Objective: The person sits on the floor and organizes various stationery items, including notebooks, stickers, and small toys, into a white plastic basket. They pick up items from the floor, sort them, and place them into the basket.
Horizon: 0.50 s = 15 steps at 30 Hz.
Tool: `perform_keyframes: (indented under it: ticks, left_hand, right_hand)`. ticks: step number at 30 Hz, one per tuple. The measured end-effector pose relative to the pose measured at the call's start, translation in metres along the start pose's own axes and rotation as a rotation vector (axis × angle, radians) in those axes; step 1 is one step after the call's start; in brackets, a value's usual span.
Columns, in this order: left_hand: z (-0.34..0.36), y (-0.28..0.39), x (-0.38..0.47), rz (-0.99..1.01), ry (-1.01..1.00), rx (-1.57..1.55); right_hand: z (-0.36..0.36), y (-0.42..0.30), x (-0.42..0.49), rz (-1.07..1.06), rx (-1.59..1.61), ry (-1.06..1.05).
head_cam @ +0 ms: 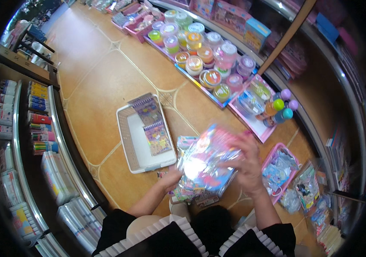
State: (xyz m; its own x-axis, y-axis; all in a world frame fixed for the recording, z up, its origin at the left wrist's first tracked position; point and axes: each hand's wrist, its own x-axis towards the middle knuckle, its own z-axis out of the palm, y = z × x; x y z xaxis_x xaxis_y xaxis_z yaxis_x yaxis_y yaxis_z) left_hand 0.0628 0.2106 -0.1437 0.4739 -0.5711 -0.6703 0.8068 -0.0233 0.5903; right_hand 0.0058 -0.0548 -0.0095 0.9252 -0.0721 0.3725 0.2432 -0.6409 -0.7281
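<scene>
A stack of colourful goods in shiny clear plastic packaging (207,160) is held up in front of my body, blurred and with strong glare. My left hand (171,180) grips its lower left edge, with the fingers partly hidden beneath. At the right side, my right hand (248,163) has its fingers on the plastic and is blurred by motion. To the left on the floor stands a white plastic basket (123,135). Two spiral-bound notebooks with shiny purple covers, an upper one (147,109) and a lower one (158,139), lie in it along its right side.
Lidded slime tubs (194,64) fill trays on the tiled floor (105,86). A pink tray (263,136) carries bottles with round caps (278,104). The pink basket (282,146) holds packets. Shelves of pens (41,119) stand left; a metal-edged shelf (310,123) runs right.
</scene>
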Motion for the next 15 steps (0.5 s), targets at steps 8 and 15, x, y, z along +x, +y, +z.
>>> perform_keyframes:
  ticks: [8, 15]
  left_hand:
    - [-0.01, -0.014, -0.009, -0.057, -0.377, -0.508]
    - [-0.011, 0.028, -0.036, 0.092, -0.11, -0.088]
  right_hand:
    - [0.041, 0.002, -0.016, 0.001, 0.179, -0.236]
    - [0.049, 0.006, -0.021, 0.17, 0.018, -0.125]
